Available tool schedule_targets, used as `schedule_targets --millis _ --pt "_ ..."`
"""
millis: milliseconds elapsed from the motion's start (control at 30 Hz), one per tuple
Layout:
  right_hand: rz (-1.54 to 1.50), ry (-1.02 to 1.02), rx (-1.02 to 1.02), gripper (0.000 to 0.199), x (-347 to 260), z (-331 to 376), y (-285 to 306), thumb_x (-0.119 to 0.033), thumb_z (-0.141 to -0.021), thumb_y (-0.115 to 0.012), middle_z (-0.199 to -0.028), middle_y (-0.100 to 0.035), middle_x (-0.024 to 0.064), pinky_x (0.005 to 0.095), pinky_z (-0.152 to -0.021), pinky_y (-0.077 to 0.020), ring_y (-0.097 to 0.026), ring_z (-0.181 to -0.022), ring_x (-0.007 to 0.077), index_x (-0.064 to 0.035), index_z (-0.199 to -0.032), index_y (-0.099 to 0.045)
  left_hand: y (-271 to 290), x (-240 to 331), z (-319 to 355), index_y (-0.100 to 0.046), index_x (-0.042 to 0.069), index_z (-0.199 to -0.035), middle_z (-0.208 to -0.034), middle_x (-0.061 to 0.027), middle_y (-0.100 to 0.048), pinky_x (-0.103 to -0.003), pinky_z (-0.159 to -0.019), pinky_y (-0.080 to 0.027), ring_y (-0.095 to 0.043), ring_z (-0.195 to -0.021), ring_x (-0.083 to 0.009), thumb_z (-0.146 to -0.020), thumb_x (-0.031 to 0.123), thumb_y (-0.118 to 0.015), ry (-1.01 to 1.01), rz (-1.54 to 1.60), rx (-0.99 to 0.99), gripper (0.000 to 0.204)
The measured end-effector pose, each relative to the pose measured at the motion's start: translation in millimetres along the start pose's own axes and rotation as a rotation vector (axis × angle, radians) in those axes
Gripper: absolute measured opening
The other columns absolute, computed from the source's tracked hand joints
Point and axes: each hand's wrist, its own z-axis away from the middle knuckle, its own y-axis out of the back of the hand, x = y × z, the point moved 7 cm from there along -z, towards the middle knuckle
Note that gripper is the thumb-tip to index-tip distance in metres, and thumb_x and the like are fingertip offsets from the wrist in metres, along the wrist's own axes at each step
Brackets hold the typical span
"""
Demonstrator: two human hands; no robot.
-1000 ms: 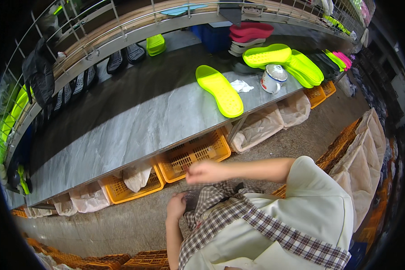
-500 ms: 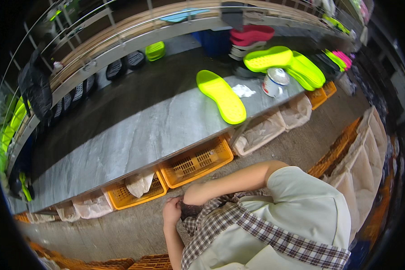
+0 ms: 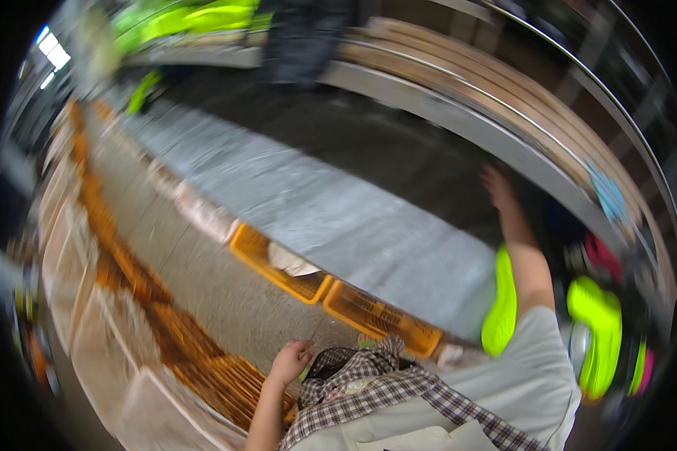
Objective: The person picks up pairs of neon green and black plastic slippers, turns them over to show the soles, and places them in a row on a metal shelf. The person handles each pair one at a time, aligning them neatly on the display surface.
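My right hand [image 3: 496,186], its fingers smeared by motion, reaches over the dark far part of the grey workbench [image 3: 308,195], close below the shelf edge; I cannot make out anything in it. A bright yellow-green shoe sole [image 3: 499,304] lies on the bench beside my right forearm, which partly covers it. Low in front of my checked apron, my left hand [image 3: 292,362] hangs with loosely bent fingers and nothing visible in it. More yellow-green soles [image 3: 598,331] are at the right end, next to a partly hidden pale can [image 3: 579,342].
A slatted shelf [image 3: 459,64] with metal rails runs above the bench's far side. Orange baskets [image 3: 384,319] stand under the near edge. Stacked orange crates [image 3: 180,338] and pale lined bins [image 3: 75,263] line the left of the walkway. A dark cloth [image 3: 305,37] hangs from the shelf.
My view has swung left along the bench. The right hand has moved from my waist out over the bench toward the shelf. The left hand stays low, now apart from the right arm.
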Motion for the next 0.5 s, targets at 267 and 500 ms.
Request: schedule_targets --millis 267,500 --pt "-0.292 -0.007 0.179 0.054 28 -173 8 -0.032 -0.088 -0.058 -0.14 -0.036 0.0154 0.0437 -0.092 -0.0448 -0.049 -0.114 0.0289 -0.012 -0.134 -0.039 -18 -30 59 -0.058 0.008 -0.12 -0.107 -0.0181 -0.063 -0.041 -0.087 -0.047 -0.059 -0.101 -0.0345 -0.087 0.027 -0.058 0.312 0.071 0.082 0.037" --pt "-0.463 0.024 0.213 0.04 21 -194 21 -0.024 -0.092 -0.05 -0.135 -0.042 0.0163 0.0436 -0.091 -0.0481 -0.052 -0.113 0.0287 -0.0069 -0.128 -0.045 -26 -32 62 -0.055 0.007 -0.123 -0.108 -0.0194 -0.063 -0.041 -0.086 -0.048 -0.06 -0.1 -0.0352 -0.087 0.029 -0.057 0.336 0.051 -0.015 0.042"
